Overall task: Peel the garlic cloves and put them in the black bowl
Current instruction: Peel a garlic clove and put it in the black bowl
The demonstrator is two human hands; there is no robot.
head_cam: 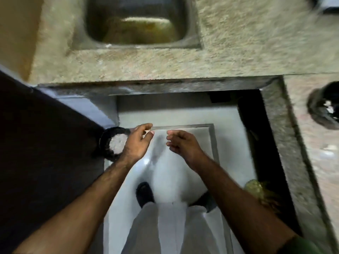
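Note:
The whole view is blurred by motion. My left hand (137, 142) and my right hand (181, 143) hover close together in front of me, above the pale floor, fingertips facing each other with a small gap between them. The fingers of both are loosely curved and I see nothing held in either. A black bowl (323, 109) with white bits inside stands on the speckled counter (238, 52) at the far right. Just left of my left hand is a round black container (105, 142) with pale, whitish contents. No separate garlic clove can be made out.
A steel sink (135, 21) is sunk into the counter straight ahead. The counter wraps around to the right side. A dark surface (45, 143) fills the left. Below are my light trousers and a dark shoe (145, 194). A yellowish object (256, 188) lies at the lower right.

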